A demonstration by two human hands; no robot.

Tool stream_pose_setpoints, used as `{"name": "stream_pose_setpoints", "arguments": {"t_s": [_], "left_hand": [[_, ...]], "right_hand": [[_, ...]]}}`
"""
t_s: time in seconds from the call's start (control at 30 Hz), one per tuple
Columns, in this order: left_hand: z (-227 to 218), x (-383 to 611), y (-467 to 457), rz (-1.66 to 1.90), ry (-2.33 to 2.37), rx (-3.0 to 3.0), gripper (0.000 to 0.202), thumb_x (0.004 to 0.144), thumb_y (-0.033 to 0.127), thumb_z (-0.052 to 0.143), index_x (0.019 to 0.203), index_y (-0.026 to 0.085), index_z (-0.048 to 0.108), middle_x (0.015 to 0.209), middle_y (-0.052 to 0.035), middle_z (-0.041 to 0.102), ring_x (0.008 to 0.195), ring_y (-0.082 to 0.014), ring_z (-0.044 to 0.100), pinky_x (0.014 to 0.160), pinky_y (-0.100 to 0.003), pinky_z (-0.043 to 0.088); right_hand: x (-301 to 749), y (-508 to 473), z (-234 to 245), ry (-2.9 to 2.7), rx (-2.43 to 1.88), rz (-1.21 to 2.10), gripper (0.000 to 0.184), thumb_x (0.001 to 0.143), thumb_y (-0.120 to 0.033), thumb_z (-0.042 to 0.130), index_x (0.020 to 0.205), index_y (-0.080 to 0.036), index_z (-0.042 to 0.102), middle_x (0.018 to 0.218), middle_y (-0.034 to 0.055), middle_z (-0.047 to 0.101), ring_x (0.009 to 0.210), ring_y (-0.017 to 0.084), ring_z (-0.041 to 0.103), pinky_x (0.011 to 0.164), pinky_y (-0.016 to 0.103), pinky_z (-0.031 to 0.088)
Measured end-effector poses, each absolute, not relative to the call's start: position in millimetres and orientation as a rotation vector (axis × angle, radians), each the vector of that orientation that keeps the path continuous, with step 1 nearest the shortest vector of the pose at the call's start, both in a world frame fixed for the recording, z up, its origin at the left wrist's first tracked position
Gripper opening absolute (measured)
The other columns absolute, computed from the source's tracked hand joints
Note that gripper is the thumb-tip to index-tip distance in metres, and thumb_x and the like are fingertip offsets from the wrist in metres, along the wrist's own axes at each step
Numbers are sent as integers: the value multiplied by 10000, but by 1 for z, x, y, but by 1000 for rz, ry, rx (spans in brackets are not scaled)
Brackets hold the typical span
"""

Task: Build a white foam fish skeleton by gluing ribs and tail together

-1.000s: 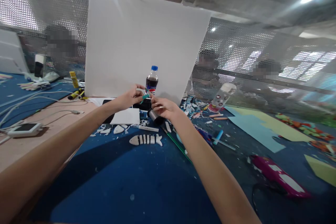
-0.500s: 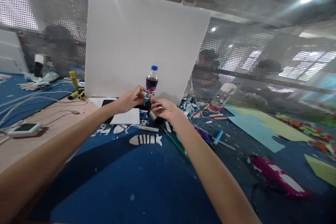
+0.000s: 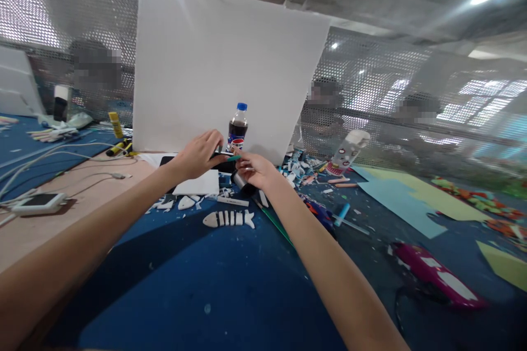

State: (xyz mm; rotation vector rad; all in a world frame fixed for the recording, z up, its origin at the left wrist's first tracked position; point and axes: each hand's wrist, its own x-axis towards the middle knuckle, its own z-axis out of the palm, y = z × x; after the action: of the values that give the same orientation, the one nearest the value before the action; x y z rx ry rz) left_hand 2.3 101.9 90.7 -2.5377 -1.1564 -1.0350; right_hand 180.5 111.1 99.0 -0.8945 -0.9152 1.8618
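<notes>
My left hand [image 3: 202, 154] and my right hand [image 3: 256, 169] meet above the back of the blue table, in front of a cola bottle [image 3: 237, 130]. Between their fingertips is a small, slender green piece [image 3: 234, 158], whose kind I cannot make out. The fingers of the right hand are pinched on its right end. Curled fingers and thumb of the left hand reach its left end. Below the hands lies a fish shape [image 3: 229, 219] in white pieces, with head, body strips and tail set in a row. A dark cylinder [image 3: 244, 184] is partly hidden under the right hand.
White scraps [image 3: 302, 167] litter the table behind and beside the hands. A white block [image 3: 197, 183], a green stick [image 3: 275, 223] and a magenta tool [image 3: 438, 277] with a cord lie around. A white board [image 3: 230, 60] stands behind; blue paper [image 3: 405, 205] is at right.
My left hand has turned, its fingers now curled further down and its thumb at the green piece. More of the green piece shows. The right hand has barely shifted; the fish pieces lie unchanged.
</notes>
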Motion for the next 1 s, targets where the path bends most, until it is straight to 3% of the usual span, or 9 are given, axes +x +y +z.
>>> {"name": "stream_pose_setpoints", "arguments": {"t_s": [0.37, 0.47, 0.7, 1.0], "left_hand": [[93, 7, 99, -1118, -1170, -2483, 183, 906, 231, 366, 736, 206, 428, 696, -45, 527, 654, -192, 467, 602, -306, 306], [95, 6, 99, -1211, -1201, -2494, 207, 899, 232, 378, 694, 210, 398, 638, -18, 480, 586, -168, 423, 563, -291, 270], [99, 4, 100, -1448, -1278, -2500, 241, 877, 217, 403, 643, 208, 344, 551, 33, 403, 505, -124, 359, 527, -263, 264], [99, 0, 101, -1627, -1320, -2509, 241, 878, 280, 420, 651, 198, 410, 538, 40, 391, 499, -114, 353, 504, -256, 257]], "right_hand": [[176, 106, 100, -1041, -896, 1752, 61, 793, -84, 602, 766, -136, 619, 583, -36, 505, 421, 15, 294, 328, 140, 189], [176, 107, 97, -1090, -890, 1721, 28, 779, -149, 658, 766, -155, 634, 603, -19, 509, 447, 37, 317, 345, 176, 200], [175, 114, 89, -1185, -942, 1566, 176, 725, -327, 740, 736, -170, 660, 713, 30, 553, 539, 84, 346, 431, 220, 279], [177, 113, 90, -1405, -936, 1438, 255, 800, -438, 652, 737, -192, 680, 837, 56, 653, 700, 134, 516, 616, 264, 420]]}}
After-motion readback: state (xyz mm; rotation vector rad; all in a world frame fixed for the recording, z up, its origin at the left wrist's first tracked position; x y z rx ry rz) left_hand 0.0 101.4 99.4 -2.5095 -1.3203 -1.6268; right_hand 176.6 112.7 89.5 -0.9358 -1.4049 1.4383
